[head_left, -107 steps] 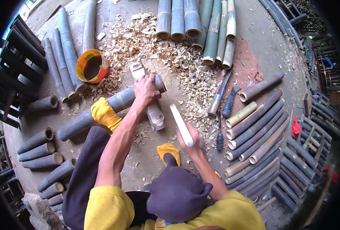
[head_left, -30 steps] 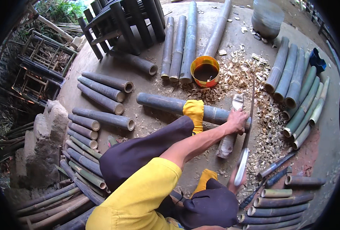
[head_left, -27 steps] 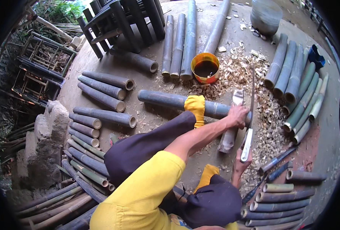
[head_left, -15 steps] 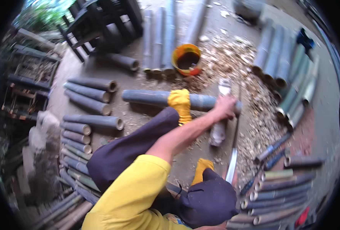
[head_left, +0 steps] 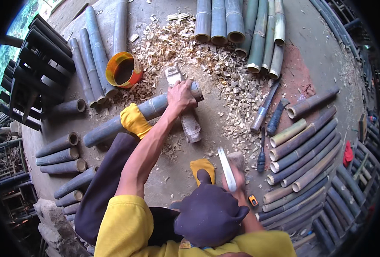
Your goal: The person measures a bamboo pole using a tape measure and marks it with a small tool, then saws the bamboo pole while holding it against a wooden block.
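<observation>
A thick grey-green bamboo pole [head_left: 155, 107] lies slanting across a pale, worn wooden block [head_left: 191, 126]. My left hand [head_left: 182, 97] is closed over the pole near its right end, above the block. My foot in a yellow sock [head_left: 135, 121] rests on the pole farther left. At the lower right, beside my dark-trousered knee [head_left: 211, 214], my right hand [head_left: 238, 180] is closed on a pale, blade-like tool [head_left: 227, 169]. The blade is blurred, and its handle is hidden. My other yellow-socked foot [head_left: 203, 169] stands left of the blade.
Wood chips [head_left: 237, 92] cover the floor ahead. An orange-yellow bucket [head_left: 123, 70] stands far left. Cut bamboo lengths [head_left: 305, 150] lie stacked at right, others at left [head_left: 61, 154] and far ahead [head_left: 256, 38]. Several tools [head_left: 277, 116] and a small orange-black object [head_left: 253, 200] lie at right.
My view has turned right, so the scene sits farther left. The long blade that stretched beside the pole's right end is now drawn back toward my knee. My left hand still holds the pole.
</observation>
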Demonstrator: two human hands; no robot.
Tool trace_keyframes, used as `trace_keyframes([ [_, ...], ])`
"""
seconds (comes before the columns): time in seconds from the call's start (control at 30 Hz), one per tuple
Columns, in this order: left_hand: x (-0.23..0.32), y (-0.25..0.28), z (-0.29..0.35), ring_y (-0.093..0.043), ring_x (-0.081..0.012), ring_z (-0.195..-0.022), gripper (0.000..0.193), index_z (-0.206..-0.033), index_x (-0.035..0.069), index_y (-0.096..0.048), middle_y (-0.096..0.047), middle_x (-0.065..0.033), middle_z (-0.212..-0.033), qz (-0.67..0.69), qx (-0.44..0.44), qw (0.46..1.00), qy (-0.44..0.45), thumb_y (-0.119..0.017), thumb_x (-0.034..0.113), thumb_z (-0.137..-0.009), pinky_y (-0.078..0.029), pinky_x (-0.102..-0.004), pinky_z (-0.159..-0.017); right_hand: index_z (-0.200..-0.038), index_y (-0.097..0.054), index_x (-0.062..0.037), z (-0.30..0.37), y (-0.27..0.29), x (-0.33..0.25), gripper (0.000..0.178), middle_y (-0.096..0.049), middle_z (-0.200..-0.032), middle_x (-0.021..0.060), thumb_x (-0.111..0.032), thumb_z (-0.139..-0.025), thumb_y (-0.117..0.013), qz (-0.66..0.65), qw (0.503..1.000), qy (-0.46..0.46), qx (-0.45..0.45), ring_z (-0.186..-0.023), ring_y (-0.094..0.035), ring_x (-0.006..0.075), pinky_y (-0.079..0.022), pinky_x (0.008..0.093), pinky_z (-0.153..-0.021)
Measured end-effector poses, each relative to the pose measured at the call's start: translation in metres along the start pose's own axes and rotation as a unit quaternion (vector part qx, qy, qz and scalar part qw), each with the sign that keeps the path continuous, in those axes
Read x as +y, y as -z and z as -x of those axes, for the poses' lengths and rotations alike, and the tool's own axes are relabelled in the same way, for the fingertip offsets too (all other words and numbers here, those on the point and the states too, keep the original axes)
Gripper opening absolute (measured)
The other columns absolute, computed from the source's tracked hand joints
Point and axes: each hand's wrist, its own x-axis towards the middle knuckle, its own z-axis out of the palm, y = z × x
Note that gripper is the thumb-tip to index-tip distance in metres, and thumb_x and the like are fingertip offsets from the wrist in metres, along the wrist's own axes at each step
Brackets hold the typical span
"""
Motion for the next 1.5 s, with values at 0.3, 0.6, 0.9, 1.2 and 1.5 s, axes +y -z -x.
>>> trace_keyframes([
  [0.3, -0.022, -0.002, 0.0, -0.058, -0.0267, -0.098, 0.05, -0.1, 0.01, -0.056, -0.064, -0.0098, -0.096, 0.001, -0.003, 1.0, -0.015, -0.076, 0.026, -0.057, -0.047, -0.0446, -0.077, -0.107, -0.06, 0.0026, 0.057, -0.02, 0.044, 0.037, -0.066, -0.083, 0.0189, -0.007, -0.072, -0.065, -0.003, 0.999, 0.039, 0.014, -0.069, -0.066, 0.0324, -0.052, 0.0366, -0.062],
  [0.6, 0.019, -0.005, -0.018, -0.058, -0.0264, -0.097, 0.051, -0.097, 0.011, -0.057, -0.063, -0.0065, -0.098, 0.022, 0.035, 0.999, -0.034, -0.073, 0.025, -0.05, -0.048, -0.0439, -0.079, -0.104, -0.059, 0.0012, -0.112, -0.05, 0.025, 0.034, -0.063, -0.076, 0.0168, -0.002, -0.07, -0.061, -0.102, 0.994, -0.026, 0.034, -0.062, -0.064, 0.0233, -0.051, 0.0324, -0.056],
  [0.9, 0.005, 0.01, -0.002, -0.056, -0.0272, -0.098, 0.053, -0.098, 0.008, -0.056, -0.061, -0.0082, -0.097, 0.052, 0.037, 0.997, -0.04, -0.073, 0.024, -0.05, -0.046, -0.0446, -0.084, -0.096, -0.06, 0.0023, -0.059, -0.039, 0.016, 0.02, -0.061, -0.072, 0.0098, -0.005, -0.078, -0.062, -0.101, 0.994, -0.041, 0.021, -0.062, -0.059, 0.0189, -0.047, 0.0318, -0.058],
  [1.2, -0.012, -0.002, 0.007, -0.057, -0.027, -0.097, 0.052, -0.097, 0.008, -0.057, -0.062, -0.0094, -0.096, 0.048, -0.006, 0.999, -0.001, -0.068, 0.022, -0.048, -0.049, -0.046, -0.078, -0.09, -0.061, 0.001, -0.12, -0.075, 0.012, 0.015, -0.063, -0.071, 0.0142, -0.004, -0.076, -0.062, -0.078, 0.995, -0.049, -0.025, -0.063, -0.063, 0.0226, -0.048, 0.0336, -0.058],
  [1.5, 0.003, 0.01, -0.002, -0.059, -0.0304, -0.094, 0.057, -0.103, 0.01, -0.057, -0.063, -0.01, -0.095, 0.06, 0.004, 0.998, -0.025, -0.07, 0.023, -0.05, -0.05, -0.0421, -0.076, -0.086, -0.059, 0.0005, -0.052, -0.05, 0.041, 0.012, -0.06, -0.067, 0.0141, -0.004, -0.075, -0.061, -0.111, 0.992, -0.008, 0.055, -0.057, -0.061, 0.0258, -0.047, 0.0346, -0.053],
])
